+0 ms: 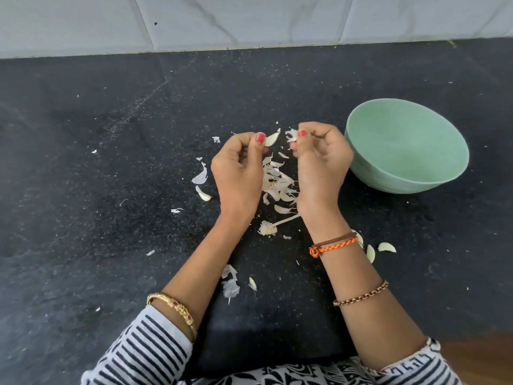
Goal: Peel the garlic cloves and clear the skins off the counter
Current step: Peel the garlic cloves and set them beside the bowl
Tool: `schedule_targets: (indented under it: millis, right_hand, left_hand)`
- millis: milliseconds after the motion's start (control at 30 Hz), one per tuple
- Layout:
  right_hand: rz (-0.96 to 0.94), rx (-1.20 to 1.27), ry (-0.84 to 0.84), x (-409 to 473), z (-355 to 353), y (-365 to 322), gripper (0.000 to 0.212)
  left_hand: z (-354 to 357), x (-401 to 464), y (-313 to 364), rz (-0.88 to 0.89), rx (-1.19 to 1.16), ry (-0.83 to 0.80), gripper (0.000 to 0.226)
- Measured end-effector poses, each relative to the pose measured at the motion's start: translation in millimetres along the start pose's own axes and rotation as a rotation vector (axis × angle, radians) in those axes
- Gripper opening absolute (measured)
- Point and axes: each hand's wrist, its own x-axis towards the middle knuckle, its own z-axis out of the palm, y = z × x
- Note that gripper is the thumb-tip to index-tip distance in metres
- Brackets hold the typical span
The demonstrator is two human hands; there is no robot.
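Observation:
My left hand point(238, 168) pinches a pale garlic clove point(271, 139) between thumb and fingers, held above the counter. Just to its right, my right hand point(319, 162) pinches a torn scrap of white skin point(291, 134). Under and between both hands lies a heap of garlic skins and cloves point(277, 182). A stripped garlic stem with its root end point(270, 227) lies near my right wrist. Loose cloves point(386, 247) rest to the right of my right forearm, and another clove point(203, 194) lies left of my left hand.
A pale green bowl point(447, 176), nothing visible inside it, stands on the black counter point(111, 162) close to the right of my right hand. More skin pieces point(230, 286) lie between my forearms. A white tiled wall point(249, 20) closes the back.

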Motion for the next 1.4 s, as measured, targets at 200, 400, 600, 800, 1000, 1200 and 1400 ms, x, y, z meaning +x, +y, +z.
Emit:
schedule_targets:
  millis: [200,400,600,800,1000,1200,1400]
  right_hand:
    - [-0.207,-0.317,-0.179,2.0,-4.5,10.7,0.037]
    - [0.006,-0.169,-0.343,-0.9,-3.7,3.5,0.022]
    - [-0.113,-0.132,-0.32,-0.3,-4.9,8.0,0.014]
    - [-0.135,-0.167,-0.284,2.7,-4.4,12.1,0.016]
    - [-0.176,-0.185,-0.268,5.4,-6.4,12.6,0.015]
    - [-0.314,-0.337,-0.299,5.4,-7.6,12.7,0.021]
    - [-0.286,-0.381,-0.275,3.8,-6.7,12.5,0.028]
  left_hand:
    - [-4.0,4.3,-4.1,0.03,0.023,0.037,0.012]
    - [-6.0,5.9,-4.6,0.061,0.053,0.025,0.009]
    - [-6.1,3.9,-3.5,0.098,0.081,-0.021,0.007]
    - [-4.7,2.9,-3.8,0.09,0.054,-0.078,0.011]
    - [-4.8,2.1,-3.2,0.115,0.036,-0.145,0.012]
    - [-7.2,4.6,-6.0,0.067,0.011,-0.088,0.011]
    - [-9.0,7.5,-6.0,0.044,-0.045,-0.068,0.011]
